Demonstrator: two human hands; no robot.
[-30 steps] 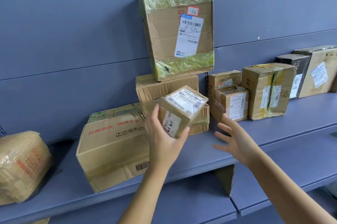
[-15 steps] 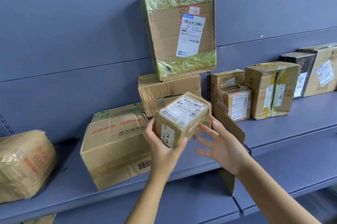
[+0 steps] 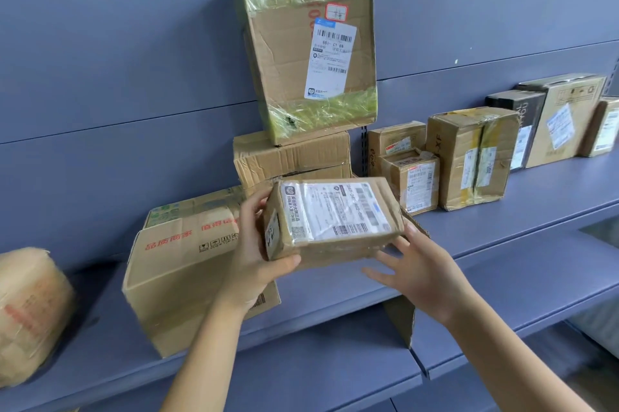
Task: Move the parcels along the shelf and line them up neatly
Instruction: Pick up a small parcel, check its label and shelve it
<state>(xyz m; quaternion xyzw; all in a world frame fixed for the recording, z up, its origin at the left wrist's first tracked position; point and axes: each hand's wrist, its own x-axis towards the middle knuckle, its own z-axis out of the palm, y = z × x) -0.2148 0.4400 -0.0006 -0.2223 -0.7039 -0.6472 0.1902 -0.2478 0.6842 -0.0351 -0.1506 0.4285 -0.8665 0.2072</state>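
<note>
Gripping small labelled parcel (image 3: 331,219) at left end with left hand (image 3: 254,257), thumb on near edge, fingers curled behind. Touching right end with right hand (image 3: 418,272), fingers straight and spread, not clasping. Held above blue shelf (image 3: 519,227), label up, just near of stacked boxes (image 3: 291,157), right of large tilted carton (image 3: 181,277).

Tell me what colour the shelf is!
The shelf is blue-grey, the same as the wall behind it; the head view shows it.
</note>
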